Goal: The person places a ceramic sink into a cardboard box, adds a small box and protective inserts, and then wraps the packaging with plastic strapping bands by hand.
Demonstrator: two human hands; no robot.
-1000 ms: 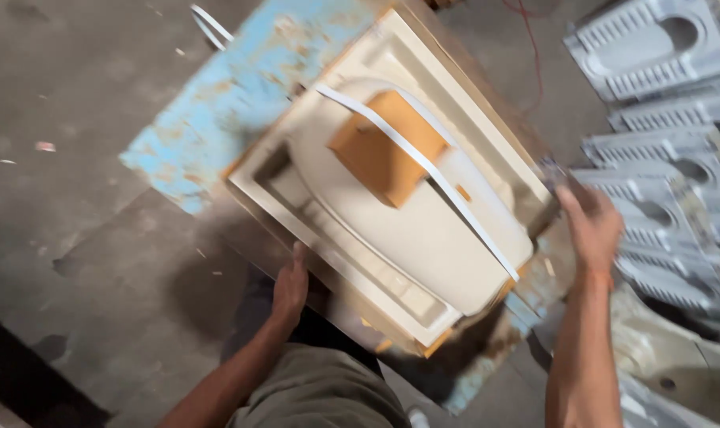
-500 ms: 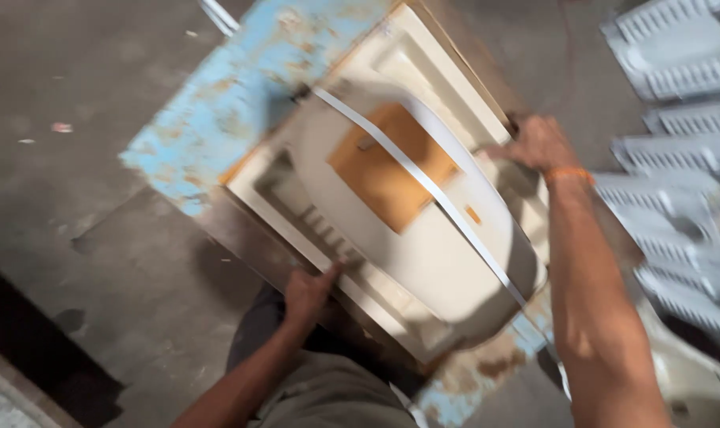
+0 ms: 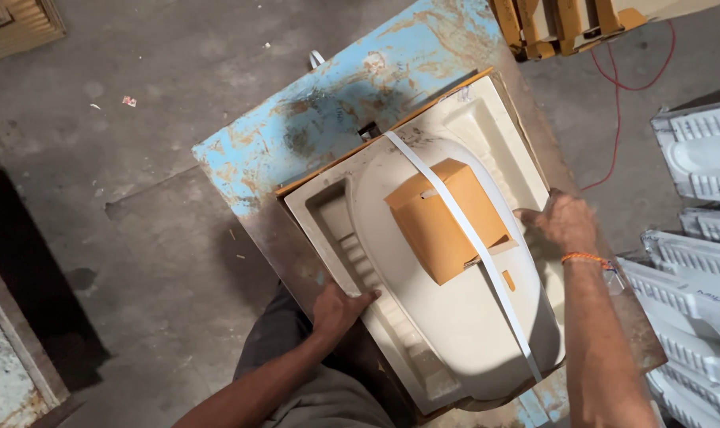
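Rough grey concrete floor (image 3: 122, 238) across the left of the frame. Then a table (image 3: 328, 127) with chipped, rusty blue paint, mid-frame. Sitting on it: a smooth off-white ceramic squat pan (image 3: 455, 333), ribbed footrests, domed middle. Left hand (image 3: 338, 307) lower centre, fingers together, pressed flat on the pan's near rim. Tan cardboard box (image 3: 443, 226) on top, cinched by a flat white plastic strap (image 3: 487, 269). Right hand (image 3: 562, 222), loosely curled against the pan's right edge. More ribbed pans stacked (image 3: 693, 261) far right.

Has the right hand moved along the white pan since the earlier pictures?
Yes. The right hand was near the pan's near corner by the strap's end; now it rests farther up the right edge, level with the cardboard box.
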